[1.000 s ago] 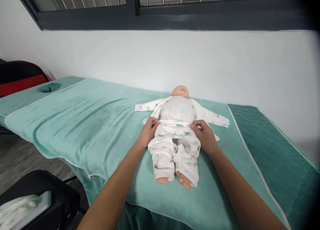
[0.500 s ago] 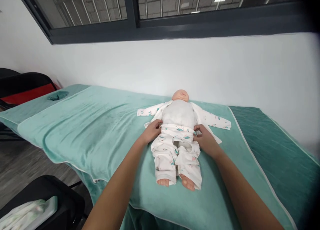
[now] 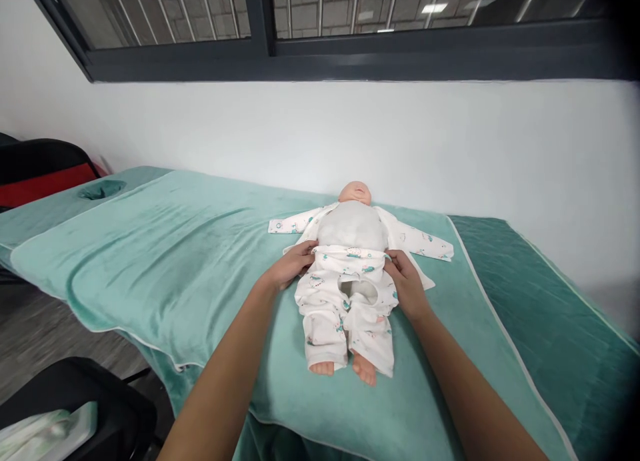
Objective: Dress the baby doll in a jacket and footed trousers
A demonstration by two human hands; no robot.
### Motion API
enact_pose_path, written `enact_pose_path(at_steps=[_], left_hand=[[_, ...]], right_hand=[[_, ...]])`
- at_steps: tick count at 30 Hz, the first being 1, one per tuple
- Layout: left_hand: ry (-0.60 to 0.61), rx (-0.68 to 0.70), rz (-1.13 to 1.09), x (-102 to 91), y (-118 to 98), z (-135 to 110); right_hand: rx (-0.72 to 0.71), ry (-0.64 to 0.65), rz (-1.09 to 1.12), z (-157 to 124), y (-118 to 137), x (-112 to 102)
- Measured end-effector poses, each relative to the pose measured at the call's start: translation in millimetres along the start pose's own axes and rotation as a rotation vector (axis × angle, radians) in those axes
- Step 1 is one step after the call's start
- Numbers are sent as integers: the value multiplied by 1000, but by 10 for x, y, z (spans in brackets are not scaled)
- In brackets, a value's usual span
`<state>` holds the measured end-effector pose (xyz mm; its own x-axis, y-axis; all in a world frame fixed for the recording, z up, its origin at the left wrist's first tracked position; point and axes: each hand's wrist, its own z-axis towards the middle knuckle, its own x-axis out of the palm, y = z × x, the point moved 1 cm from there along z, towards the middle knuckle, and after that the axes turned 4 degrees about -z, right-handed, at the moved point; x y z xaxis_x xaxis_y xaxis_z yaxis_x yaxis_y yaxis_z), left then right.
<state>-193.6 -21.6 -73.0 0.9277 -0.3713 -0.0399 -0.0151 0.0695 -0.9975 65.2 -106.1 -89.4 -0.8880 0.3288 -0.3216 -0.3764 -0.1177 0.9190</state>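
White wall (image 3: 300, 127) runs behind the bed, with a dark window frame (image 3: 320, 67) and metal bars above. Pale green cloth (image 3: 200, 247) covers most of the bed, wrinkled on my left; a darker green cover (image 3: 530, 281) shows at the right end, and a round hole (image 3: 103, 189) opens at the far left. On the cloth in front of me lies a doll (image 3: 353, 224) on its back, head by the wall, feet toward me. It wears printed white trousers (image 3: 325, 301) with an opening at the crotch, and its toes show below the cuffs. A matching shirt (image 3: 423, 242) lies spread open around its torso, sleeves out to both sides. My left hand (image 3: 295, 262) pinches the trousers' waistband at one side; my right hand (image 3: 407, 284) grips the opposite side, thumb on the fabric. Some of my fingertips are hidden. At lower left, a black chair (image 3: 100, 387) bears some pale cloth (image 3: 40, 427).
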Motion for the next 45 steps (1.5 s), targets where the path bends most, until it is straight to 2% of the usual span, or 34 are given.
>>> enact_pose_path(at_steps=[2, 4, 9, 12, 14, 16, 21, 23, 26, 29, 32, 36, 39, 42, 45], left_hand=[[60, -49, -77, 10, 9, -14], [70, -48, -128, 26, 28, -19], [-49, 147, -10, 99, 119, 39], [-119, 275, 133, 145, 129, 96], [-161, 383, 206, 162, 99, 133], [-204, 419, 208, 167, 73, 171], [-193, 150, 2, 157, 137, 302], [-210, 87, -89, 150, 190, 360], [-270, 47, -114, 140, 263, 432], [-307, 24, -83, 138, 321, 474], [-302, 2, -41, 140, 350, 491], [-270, -40, 8, 137, 310, 475], [-202, -50, 12, 130, 224, 429], [-46, -115, -50, 121, 120, 394], [123, -252, -112, 102, 36, 413]], right_hand=[[-49, -46, 12, 1, 16, -5], [-137, -103, -40, -5, 35, -13], [-314, -153, -241, -43, 103, -21], [-298, -177, -298, -32, 124, -21], [-235, -183, -285, 3, 121, -14], [-153, -190, -225, 52, 108, -2], [44, -152, 17, 170, 71, 41], [102, -124, 52, 192, 53, 51], [126, -101, 31, 196, 22, 49], [88, -58, -24, 184, -16, 38], [53, -6, -59, 183, -70, 28], [100, 63, -78, 215, -156, 38], [139, 51, -35, 271, -200, 55], [176, 7, -25, 342, -184, 56], [198, 92, -74, 404, -93, 39]])
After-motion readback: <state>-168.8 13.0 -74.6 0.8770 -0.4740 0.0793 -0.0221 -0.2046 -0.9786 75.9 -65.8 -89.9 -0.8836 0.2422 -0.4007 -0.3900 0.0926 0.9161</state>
